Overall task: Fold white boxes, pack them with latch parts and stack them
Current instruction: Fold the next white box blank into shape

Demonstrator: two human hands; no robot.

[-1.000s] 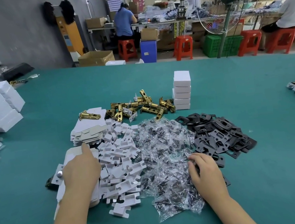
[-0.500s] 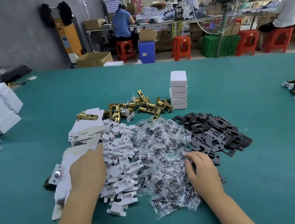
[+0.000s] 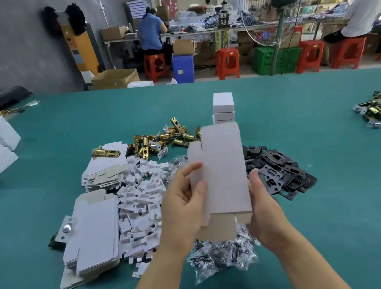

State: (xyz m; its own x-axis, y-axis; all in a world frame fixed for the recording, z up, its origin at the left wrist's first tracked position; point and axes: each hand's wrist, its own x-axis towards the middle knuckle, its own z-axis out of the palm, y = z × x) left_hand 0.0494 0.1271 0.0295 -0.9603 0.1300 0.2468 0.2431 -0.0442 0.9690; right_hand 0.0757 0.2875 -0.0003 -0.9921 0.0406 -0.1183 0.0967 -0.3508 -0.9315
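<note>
While held raised above bagged screws (image 3: 222, 255), flat box blank (image 3: 224, 171) runs long axis away from body. Left hand (image 3: 182, 205) pinches left edge, thumb on front; right hand (image 3: 264, 205) curls round right edge. Equally near; likely next: squeeze edges inward, open into tube.

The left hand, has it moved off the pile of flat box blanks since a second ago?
Yes. The left hand rose rightward off the blank pile, now gripping a flat box.
</note>
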